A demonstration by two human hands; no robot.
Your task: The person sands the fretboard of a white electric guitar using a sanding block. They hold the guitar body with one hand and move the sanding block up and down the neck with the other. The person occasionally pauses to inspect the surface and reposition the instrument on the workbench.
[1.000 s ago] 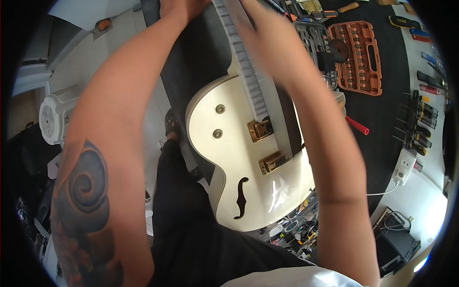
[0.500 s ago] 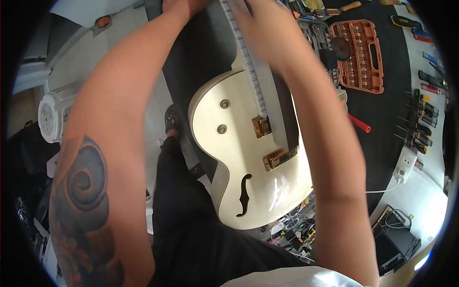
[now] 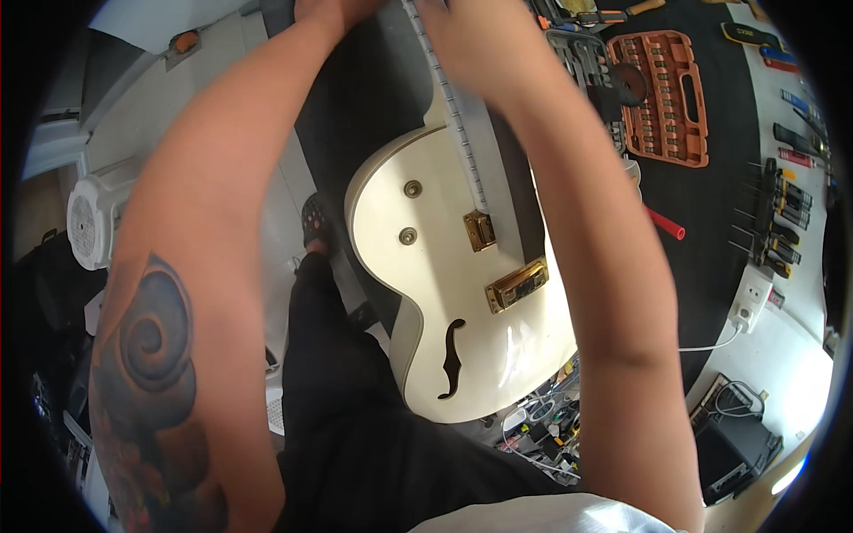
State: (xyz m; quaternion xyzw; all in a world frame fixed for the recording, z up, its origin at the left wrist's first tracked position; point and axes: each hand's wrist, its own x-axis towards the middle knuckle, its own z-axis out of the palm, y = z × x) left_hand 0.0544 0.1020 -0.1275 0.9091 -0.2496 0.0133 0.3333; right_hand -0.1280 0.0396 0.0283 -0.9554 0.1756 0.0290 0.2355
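A cream hollow-body guitar (image 3: 444, 266) lies face up on the dark bench, with two gold pickups and a black f-hole. Its fretboard (image 3: 458, 115) looks pale, crossed by dark fret lines, and runs out past the top edge. Along the fretboard's right side lies a long straight bar (image 3: 505, 191), pale on one face and dark on the other, its lower end above the bridge-side pickup (image 3: 518, 285). My right hand (image 3: 475, 44) grips over this bar, blurred by motion. At the top edge, left of the neck, my left hand (image 3: 342, 11) is cut off and its fingers are hidden.
To the right are an orange socket case (image 3: 665, 98), a grey tool case (image 3: 582, 67) and a red tube (image 3: 665, 224). Screwdrivers (image 3: 786, 213) and a power strip (image 3: 753, 298) line the far right edge. Cables and small parts (image 3: 546, 431) sit below the guitar. A white stool (image 3: 93, 218) stands left.
The long bar has slid a little up along the neck, uncovering more of the lower pickup. My right hand has shifted slightly upward. The whole view has drifted a little.
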